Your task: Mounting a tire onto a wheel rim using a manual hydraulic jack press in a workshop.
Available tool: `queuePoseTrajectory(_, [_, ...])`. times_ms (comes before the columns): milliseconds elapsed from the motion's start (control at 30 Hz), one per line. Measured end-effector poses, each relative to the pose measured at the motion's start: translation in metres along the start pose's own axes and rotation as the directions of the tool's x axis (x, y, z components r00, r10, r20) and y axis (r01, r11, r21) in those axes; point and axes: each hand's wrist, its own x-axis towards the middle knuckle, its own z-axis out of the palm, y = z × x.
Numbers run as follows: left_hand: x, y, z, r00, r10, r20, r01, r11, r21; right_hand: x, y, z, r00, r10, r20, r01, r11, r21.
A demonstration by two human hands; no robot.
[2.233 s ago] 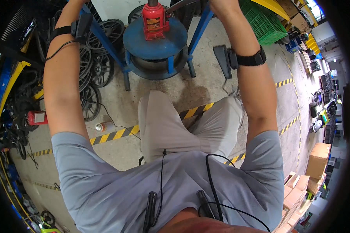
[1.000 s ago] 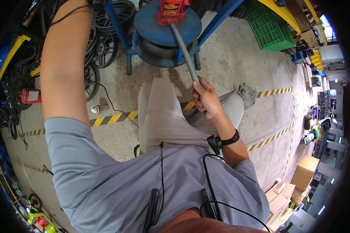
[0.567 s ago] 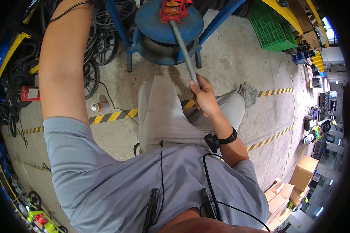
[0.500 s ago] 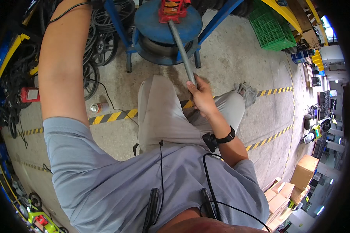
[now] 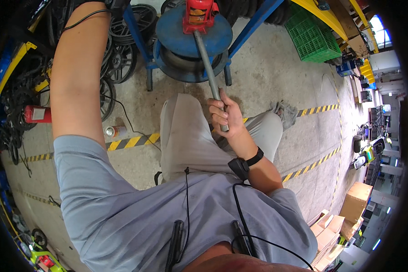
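My right hand (image 5: 227, 117) is closed round the lower end of a grey metal pipe (image 5: 206, 58), its fingers curled over from the left and the pipe's end poking out below them. At its upper end the pipe meets the base of a red bottle jack (image 5: 198, 12). That jack stands on a round blue plate (image 5: 171, 31) within a blue metal frame (image 5: 253, 26). Under the plate sits a dark round, rim-like part (image 5: 179, 61). My left arm reaches up past the top edge, so my left hand is out of sight.
Black spoked wheels (image 5: 122, 63) and cables lie at the left. A red cylinder (image 5: 37, 114) and a small can (image 5: 115, 131) stand near my left arm. A green crate (image 5: 313, 38) is at the far right, a grey rag (image 5: 286, 112) by my knee, cardboard boxes (image 5: 356, 199) lower right.
My right hand has turned and shifted its grip; its fingers now show wrapped over the pipe, with the pipe end visible. The pipe's lower end sits closer to me.
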Motion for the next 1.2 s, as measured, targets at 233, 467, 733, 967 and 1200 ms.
queuePoseTrajectory(233, [0.002, 0.004, 0.007, 0.999, 0.019, -0.029, -0.02, 1.0, -0.007, 0.022, 0.017, -0.008, 0.977, -0.129, -0.169, 0.062, 0.932, -0.356])
queuePoseTrajectory(467, [0.012, -0.062, -0.003, 0.868, 0.495, 0.037, -0.208, 0.43, -0.878, 0.0, 0.003, 0.033, 0.871, -0.34, -0.356, 0.109, 0.839, -0.533])
queuePoseTrajectory(733, [0.004, 0.0, 0.01, 0.998, 0.029, -0.064, -0.033, 0.998, -0.058, 0.002, 0.015, 0.046, 0.628, -0.692, -0.356, -0.203, 0.295, -0.934])
queuePoseTrajectory(967, [-0.001, -0.007, 0.01, 0.999, 0.004, -0.046, -0.007, 0.998, -0.065, -0.002, 0.015, 0.048, 0.605, -0.713, -0.354, -0.191, 0.301, -0.934])
queuePoseTrajectory(1200, [-0.011, 0.019, 0.007, 0.954, 0.082, -0.287, -0.122, 0.985, -0.123, -0.011, -0.002, 0.025, 0.657, -0.661, -0.362, -0.033, 0.455, -0.89])
